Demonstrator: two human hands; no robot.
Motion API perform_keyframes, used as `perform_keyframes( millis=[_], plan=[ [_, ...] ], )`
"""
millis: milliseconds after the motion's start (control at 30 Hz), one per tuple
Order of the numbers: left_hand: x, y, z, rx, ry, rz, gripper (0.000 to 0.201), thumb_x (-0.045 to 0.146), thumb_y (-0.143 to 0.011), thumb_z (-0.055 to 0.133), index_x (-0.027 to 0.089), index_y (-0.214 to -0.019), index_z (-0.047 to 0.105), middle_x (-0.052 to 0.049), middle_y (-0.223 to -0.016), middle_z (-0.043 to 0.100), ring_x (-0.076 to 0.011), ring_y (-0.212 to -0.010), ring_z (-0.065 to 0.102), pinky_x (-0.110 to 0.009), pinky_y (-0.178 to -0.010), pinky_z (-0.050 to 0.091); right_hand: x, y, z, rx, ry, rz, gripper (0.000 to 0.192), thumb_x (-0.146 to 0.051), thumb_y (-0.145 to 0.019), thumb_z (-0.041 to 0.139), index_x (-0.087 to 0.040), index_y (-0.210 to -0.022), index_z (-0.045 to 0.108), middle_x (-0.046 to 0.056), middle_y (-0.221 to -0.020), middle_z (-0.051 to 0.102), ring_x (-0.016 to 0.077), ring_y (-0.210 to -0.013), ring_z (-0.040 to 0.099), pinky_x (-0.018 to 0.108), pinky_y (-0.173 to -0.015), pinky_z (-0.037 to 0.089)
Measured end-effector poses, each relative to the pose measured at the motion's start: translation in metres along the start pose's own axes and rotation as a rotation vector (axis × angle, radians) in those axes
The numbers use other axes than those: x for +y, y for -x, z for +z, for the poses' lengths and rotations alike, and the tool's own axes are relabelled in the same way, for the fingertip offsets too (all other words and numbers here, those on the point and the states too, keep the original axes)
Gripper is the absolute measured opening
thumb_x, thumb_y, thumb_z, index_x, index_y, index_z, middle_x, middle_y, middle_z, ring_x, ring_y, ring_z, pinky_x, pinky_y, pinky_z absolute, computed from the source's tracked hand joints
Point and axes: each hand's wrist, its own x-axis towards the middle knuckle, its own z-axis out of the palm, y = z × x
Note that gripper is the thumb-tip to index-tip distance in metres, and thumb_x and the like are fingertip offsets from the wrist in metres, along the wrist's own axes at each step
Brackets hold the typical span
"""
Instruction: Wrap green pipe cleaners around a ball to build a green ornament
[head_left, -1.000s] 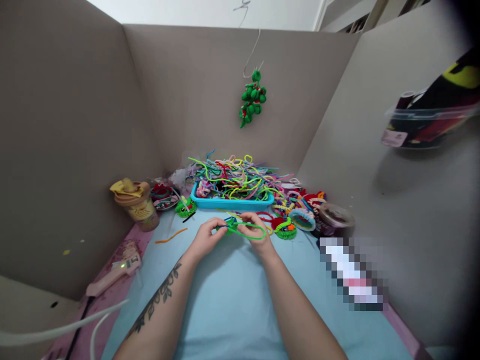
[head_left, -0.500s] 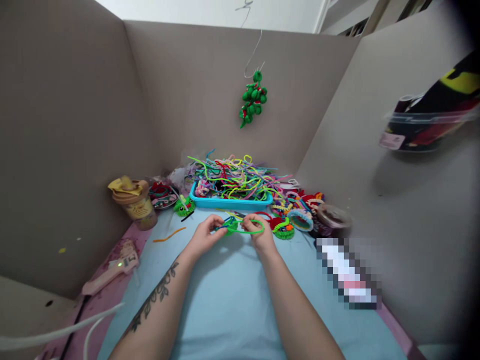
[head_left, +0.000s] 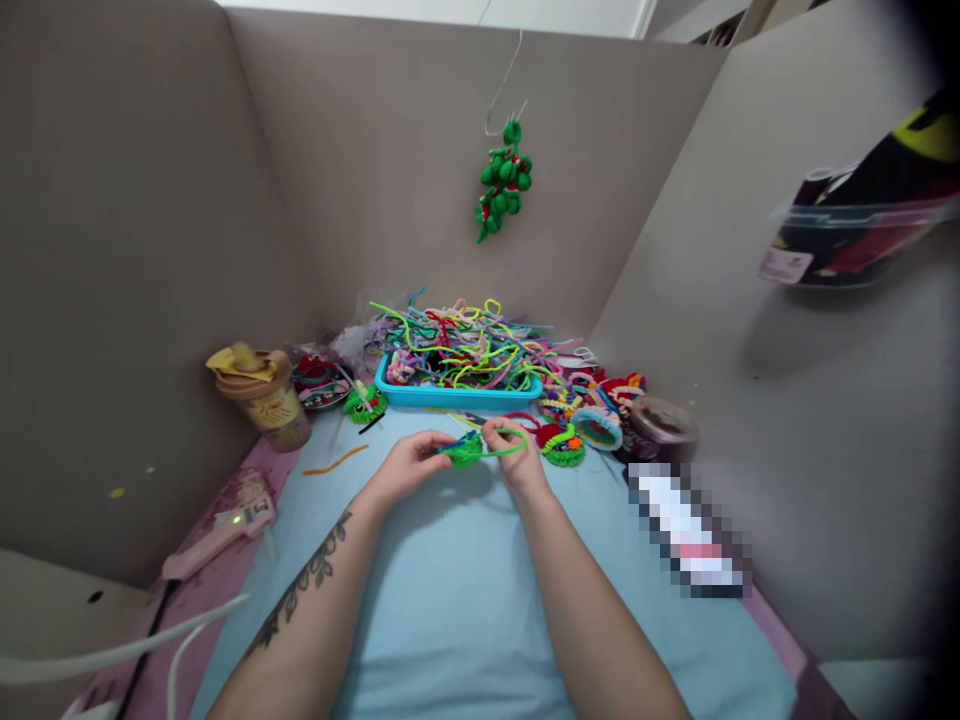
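Walls: grey-brown partition panels (head_left: 135, 250) enclose the worktop on left, back and right.
Worktop: pale blue mat (head_left: 450, 600) over a pink surface (head_left: 225, 560).
Above the partitions: a strip of white wall (head_left: 562, 15).
Light: soft and even, with faint shadows on the right panel.

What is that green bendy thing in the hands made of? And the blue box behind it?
The green pipe cleaner looks like fuzzy fibre around a bendable core, probably wire: it holds its loop between the left hand and right hand. The turquoise tray looks like smooth plastic.
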Motion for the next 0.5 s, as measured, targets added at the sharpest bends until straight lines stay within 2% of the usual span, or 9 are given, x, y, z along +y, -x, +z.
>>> perform_keyframes(
  millis=[167, 300, 367, 500],
  plan=[
    [-0.0018, 0.0002, -0.0005, -0.033, 0.01, -0.023, 0.027, 0.028, -0.068, 0.066, 0.013, -0.091, 0.066, -0.006, -0.087, 0.07, -0.0173, -0.077, 0.062, -0.03, -0.075, 0.049, -0.0017, 0.0011, 0.001, -0.023, -0.032, 0.006, 0.023, -0.039, -0.063, 0.068, -0.018, -0.066, 0.061, -0.002, -0.059, 0.056, 0.0121, -0.057, 0.048, 0.024, -0.056, 0.038],
    [-0.0027, 0.0, 0.0016, -0.046, 0.015, -0.036, 0.027, 0.03, -0.068, 0.067, 0.014, -0.09, 0.067, -0.005, -0.086, 0.07, -0.0173, -0.076, 0.062, -0.029, -0.075, 0.049, -0.0046, 0.0042, 0.0048, -0.076, -0.028, -0.067, 0.016, -0.033, -0.062, 0.069, -0.018, -0.06, 0.063, 0.001, -0.072, 0.06, 0.0155, -0.072, 0.054, 0.027, -0.067, 0.042],
    [-0.003, -0.0005, 0.002, -0.042, 0.009, -0.033, 0.027, 0.032, -0.069, 0.066, 0.014, -0.088, 0.067, -0.006, -0.086, 0.07, -0.0178, -0.076, 0.062, -0.03, -0.075, 0.049, -0.0061, 0.0049, 0.0061, -0.09, -0.025, -0.052, 0.015, -0.033, -0.061, 0.069, -0.018, -0.06, 0.064, 0.002, -0.078, 0.062, 0.0171, -0.077, 0.056, 0.028, -0.069, 0.043],
    [-0.0036, -0.002, 0.0001, 0.006, -0.024, -0.026, 0.031, 0.037, -0.07, 0.066, 0.013, -0.089, 0.068, -0.008, -0.087, 0.07, -0.0196, -0.078, 0.062, -0.031, -0.076, 0.049, -0.0062, 0.0015, 0.0028, -0.024, -0.039, 0.067, 0.024, -0.031, -0.057, 0.07, -0.019, -0.077, 0.065, 0.001, -0.072, 0.063, 0.0141, -0.065, 0.054, 0.026, -0.06, 0.042]
  ],
)
